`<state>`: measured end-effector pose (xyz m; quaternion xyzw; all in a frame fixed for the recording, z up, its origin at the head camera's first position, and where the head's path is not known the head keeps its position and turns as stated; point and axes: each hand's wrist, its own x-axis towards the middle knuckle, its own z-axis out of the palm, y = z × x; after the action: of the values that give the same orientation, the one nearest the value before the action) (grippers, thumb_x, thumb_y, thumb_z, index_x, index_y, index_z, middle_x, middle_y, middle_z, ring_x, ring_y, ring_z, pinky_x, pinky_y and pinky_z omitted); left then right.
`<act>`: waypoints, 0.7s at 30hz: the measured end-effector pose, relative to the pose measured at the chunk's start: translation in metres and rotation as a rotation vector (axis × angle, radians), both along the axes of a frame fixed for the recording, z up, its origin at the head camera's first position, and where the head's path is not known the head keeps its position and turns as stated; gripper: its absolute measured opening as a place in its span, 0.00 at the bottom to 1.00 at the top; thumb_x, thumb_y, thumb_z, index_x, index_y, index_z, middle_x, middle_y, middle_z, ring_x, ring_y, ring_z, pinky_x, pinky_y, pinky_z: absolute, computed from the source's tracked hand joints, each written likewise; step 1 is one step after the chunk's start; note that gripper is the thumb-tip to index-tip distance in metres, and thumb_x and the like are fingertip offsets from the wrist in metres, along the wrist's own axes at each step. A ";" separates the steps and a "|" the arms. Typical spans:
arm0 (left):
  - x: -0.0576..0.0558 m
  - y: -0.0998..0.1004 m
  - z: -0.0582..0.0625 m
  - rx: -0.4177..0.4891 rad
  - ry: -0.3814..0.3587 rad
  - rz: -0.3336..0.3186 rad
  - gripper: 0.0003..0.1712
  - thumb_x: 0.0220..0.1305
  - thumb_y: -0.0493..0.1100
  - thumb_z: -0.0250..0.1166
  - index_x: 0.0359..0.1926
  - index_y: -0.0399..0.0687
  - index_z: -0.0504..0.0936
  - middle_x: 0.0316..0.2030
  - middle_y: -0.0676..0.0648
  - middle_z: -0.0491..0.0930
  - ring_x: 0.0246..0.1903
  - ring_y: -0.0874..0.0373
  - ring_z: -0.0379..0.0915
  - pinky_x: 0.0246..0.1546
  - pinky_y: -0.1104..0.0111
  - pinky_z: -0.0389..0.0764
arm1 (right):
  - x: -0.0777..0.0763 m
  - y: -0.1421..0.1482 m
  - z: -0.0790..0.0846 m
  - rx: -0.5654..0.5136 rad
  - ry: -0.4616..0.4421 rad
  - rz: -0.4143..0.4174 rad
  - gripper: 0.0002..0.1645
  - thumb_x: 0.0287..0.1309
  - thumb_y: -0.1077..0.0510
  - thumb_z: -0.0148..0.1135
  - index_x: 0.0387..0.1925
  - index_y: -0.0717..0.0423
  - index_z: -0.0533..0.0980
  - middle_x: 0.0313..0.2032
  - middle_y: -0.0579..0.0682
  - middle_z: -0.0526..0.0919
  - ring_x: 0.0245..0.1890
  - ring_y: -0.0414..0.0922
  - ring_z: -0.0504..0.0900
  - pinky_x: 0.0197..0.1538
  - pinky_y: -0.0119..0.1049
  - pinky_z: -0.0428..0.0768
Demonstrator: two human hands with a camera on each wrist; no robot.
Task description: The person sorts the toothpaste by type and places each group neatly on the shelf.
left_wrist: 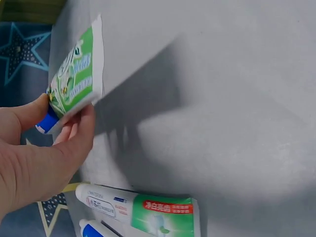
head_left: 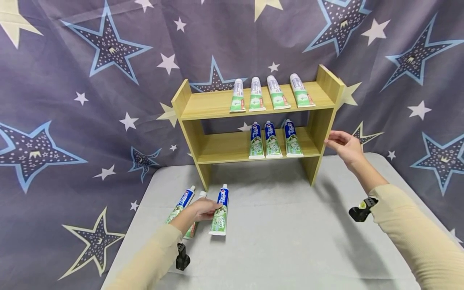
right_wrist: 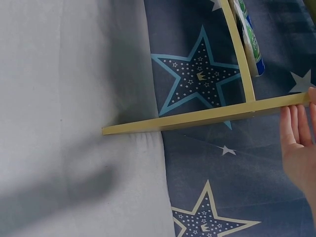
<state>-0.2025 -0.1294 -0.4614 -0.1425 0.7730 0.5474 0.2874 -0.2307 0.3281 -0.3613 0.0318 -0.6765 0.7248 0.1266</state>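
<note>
My left hand (head_left: 204,209) pinches a blue-and-green toothpaste tube (head_left: 220,219) between thumb and fingers, its cap pointing away from me. In the left wrist view the held tube (left_wrist: 79,74) is raised over the table and casts a shadow. Beside that hand lie another blue-and-green tube (head_left: 185,200) and a white-and-green tube (left_wrist: 163,210), partly covered by the hand in the head view. At the right end of the wooden shelf (head_left: 192,114), my right hand (head_left: 346,148) holds the side panel (right_wrist: 207,116), fingers on its outer face and thumb at its front edge.
Several white-and-green tubes (head_left: 256,96) lie in a row on the upper board. Three blue-and-green tubes (head_left: 272,141) rest on the lower board, towards its right side. The shelf stands at the back of a grey-white table (head_left: 275,233), before a star-patterned curtain (head_left: 90,100).
</note>
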 end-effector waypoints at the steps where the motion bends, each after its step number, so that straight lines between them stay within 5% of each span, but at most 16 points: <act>1: 0.000 0.001 0.001 0.014 0.001 -0.007 0.21 0.66 0.37 0.60 0.55 0.27 0.72 0.27 0.51 0.76 0.29 0.62 0.73 0.34 0.73 0.82 | 0.000 0.000 0.000 -0.003 0.001 0.000 0.18 0.54 0.72 0.63 0.32 0.42 0.79 0.27 0.31 0.83 0.29 0.26 0.80 0.36 0.14 0.79; 21: 0.000 0.037 0.043 0.026 0.032 -0.104 0.21 0.63 0.35 0.63 0.54 0.26 0.72 0.33 0.44 0.83 0.31 0.59 0.77 0.41 0.66 0.86 | 0.000 0.000 0.001 0.019 -0.022 -0.014 0.17 0.54 0.71 0.64 0.32 0.42 0.79 0.27 0.30 0.83 0.29 0.25 0.80 0.35 0.13 0.78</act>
<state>-0.2028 -0.0922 -0.4185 -0.0897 0.7766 0.5441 0.3047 -0.2303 0.3278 -0.3602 0.0204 -0.6848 0.7179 0.1238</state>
